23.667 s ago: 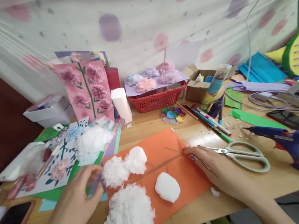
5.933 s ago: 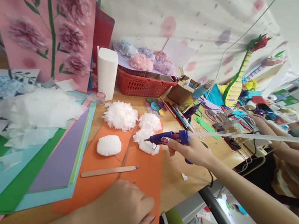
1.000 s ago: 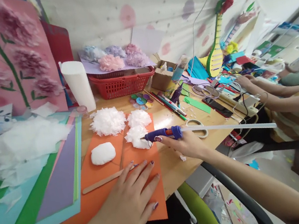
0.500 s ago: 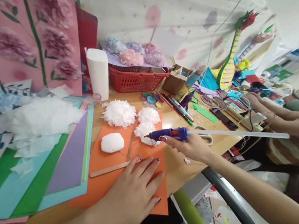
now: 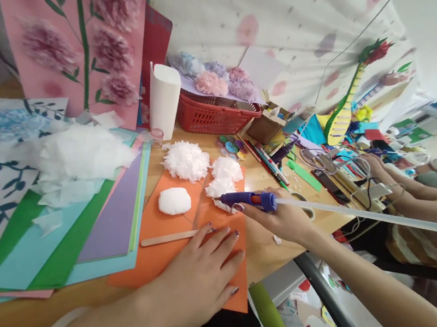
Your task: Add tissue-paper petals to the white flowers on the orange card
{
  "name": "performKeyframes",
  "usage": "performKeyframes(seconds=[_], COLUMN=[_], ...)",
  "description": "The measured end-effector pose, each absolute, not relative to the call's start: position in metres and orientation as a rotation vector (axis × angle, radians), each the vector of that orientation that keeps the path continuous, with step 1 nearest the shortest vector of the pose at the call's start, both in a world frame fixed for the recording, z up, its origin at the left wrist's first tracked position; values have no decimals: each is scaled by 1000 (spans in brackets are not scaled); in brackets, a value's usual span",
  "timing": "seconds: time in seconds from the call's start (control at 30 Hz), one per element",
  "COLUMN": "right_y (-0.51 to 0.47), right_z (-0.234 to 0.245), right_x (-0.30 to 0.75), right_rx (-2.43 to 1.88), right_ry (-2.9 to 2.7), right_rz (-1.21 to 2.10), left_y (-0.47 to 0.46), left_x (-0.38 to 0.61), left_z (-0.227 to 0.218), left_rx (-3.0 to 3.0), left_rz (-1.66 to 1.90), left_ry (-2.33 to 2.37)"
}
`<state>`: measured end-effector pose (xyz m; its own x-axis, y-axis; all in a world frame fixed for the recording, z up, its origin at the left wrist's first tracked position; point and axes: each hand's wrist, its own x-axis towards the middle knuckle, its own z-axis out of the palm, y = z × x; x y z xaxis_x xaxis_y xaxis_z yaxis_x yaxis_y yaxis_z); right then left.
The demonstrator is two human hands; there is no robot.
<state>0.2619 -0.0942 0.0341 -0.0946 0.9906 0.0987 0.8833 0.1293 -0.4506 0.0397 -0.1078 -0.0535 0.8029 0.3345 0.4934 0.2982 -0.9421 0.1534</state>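
Observation:
My left hand (image 5: 200,268) lies flat with fingers spread on a sheet of orange paper (image 5: 157,261). Its fingertips are by the right end of a wooden craft stick (image 5: 168,238). In my right hand (image 5: 281,219) is a blue hot glue gun (image 5: 247,200), with a long clear glue stick (image 5: 359,214) sticking out of its back. The nozzle points left, beside the white ruffled paper shapes (image 5: 223,176) on the orange sheet. A smooth white oval pad (image 5: 174,201) rests left of them, and a fluffy white paper pompom (image 5: 186,161) sits behind it.
Coloured paper sheets (image 5: 105,231) and white tissue (image 5: 79,152) lie at the left. A red basket (image 5: 214,114) with paper flowers stands at the back beside a white paper roll (image 5: 165,100). Scissors (image 5: 307,207), pens and cables lie rightward, near another person's arms (image 5: 406,194).
The view has turned a little, so the scene sits tilted and shifted to the right. Both hands keep nearly the same place over the orange paper; the glue gun stays in my right hand.

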Motion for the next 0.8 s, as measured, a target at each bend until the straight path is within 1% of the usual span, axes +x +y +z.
performKeyframes(seconds=[0.3, 0.5, 0.63, 0.8], right_y=[-96, -102, -106, -116], right_z=[44, 49, 50, 51], right_x=[250, 250, 248, 252], right_rx=[-1805, -1856, -1856, -1889], right_ry=[-2275, -2326, -2324, -2300], right_rz=[186, 201, 148, 165], left_y=[-108, -108, -107, -106], left_x=[41, 41, 40, 37], left_z=[-60, -57, -55, -53], left_rx=[2892, 2877, 2895, 2919], left_rz=[811, 787, 782, 698], left_ry=[517, 512, 494, 475])
